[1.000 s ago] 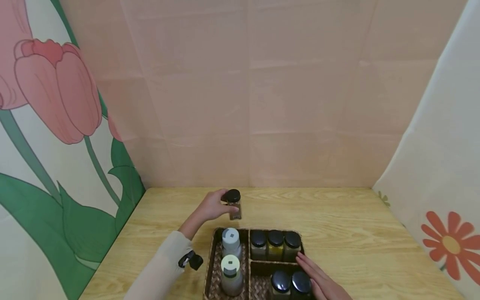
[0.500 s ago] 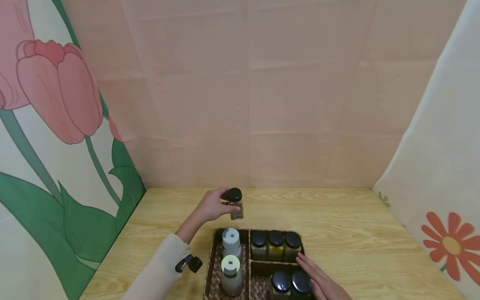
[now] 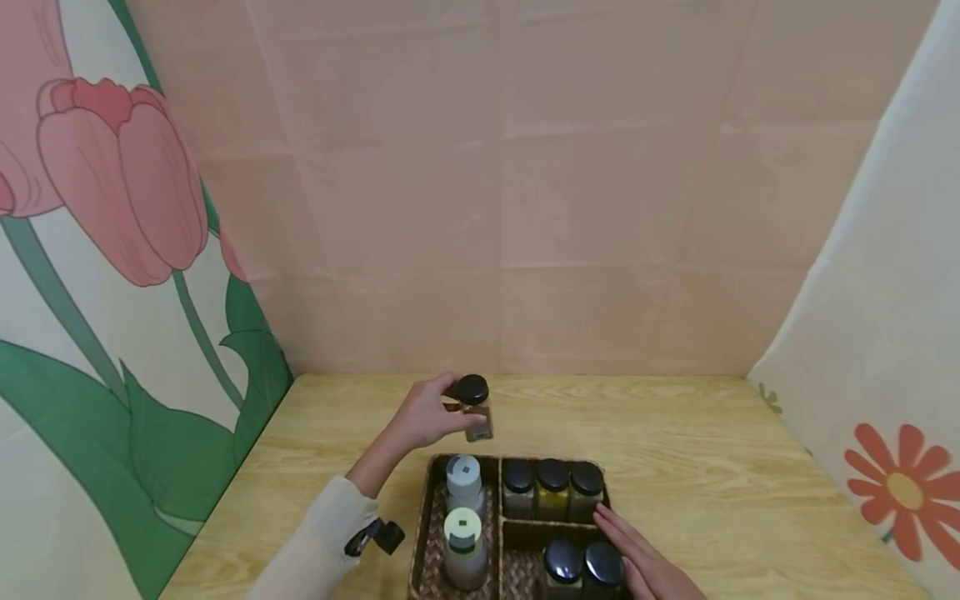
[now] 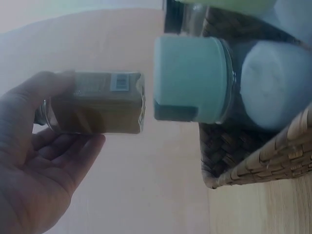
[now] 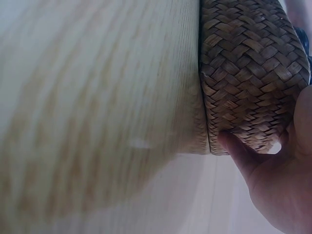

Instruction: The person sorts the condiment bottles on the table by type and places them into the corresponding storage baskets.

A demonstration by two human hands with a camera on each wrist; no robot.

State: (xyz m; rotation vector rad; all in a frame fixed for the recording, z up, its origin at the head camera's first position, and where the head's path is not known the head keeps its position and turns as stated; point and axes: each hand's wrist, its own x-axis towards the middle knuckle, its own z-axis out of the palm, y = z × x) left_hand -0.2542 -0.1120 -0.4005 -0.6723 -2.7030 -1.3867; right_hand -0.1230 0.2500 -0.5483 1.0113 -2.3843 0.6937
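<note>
My left hand [image 3: 423, 417] pinches a square glass spice jar [image 3: 478, 421] by its upper part, beyond the back edge of the woven basket [image 3: 521, 575]. The jar has a black lid and, in the left wrist view, brown contents and a small barcode label [image 4: 120, 82]. Fingers and thumb lie on opposite sides of it. At the basket's right side rests my right hand [image 3: 641, 558], fingers straight along the rim. The right wrist view has a fingertip [image 5: 226, 139] against the braided outer wall [image 5: 248, 73], low near the table.
In the basket's left compartment stand a bottle with a whitish cap [image 3: 463, 473] and one with a pale green cap [image 3: 462, 527]. Three black-lidded jars [image 3: 552, 487] fill the back right compartment. Two more [image 3: 583, 567] stand in front. A pink backdrop [image 3: 495, 208] closes off the wooden table [image 3: 712, 467].
My left hand has shifted the spice jar slightly to the right behind the basket. The right hand and the basket hold their place.
</note>
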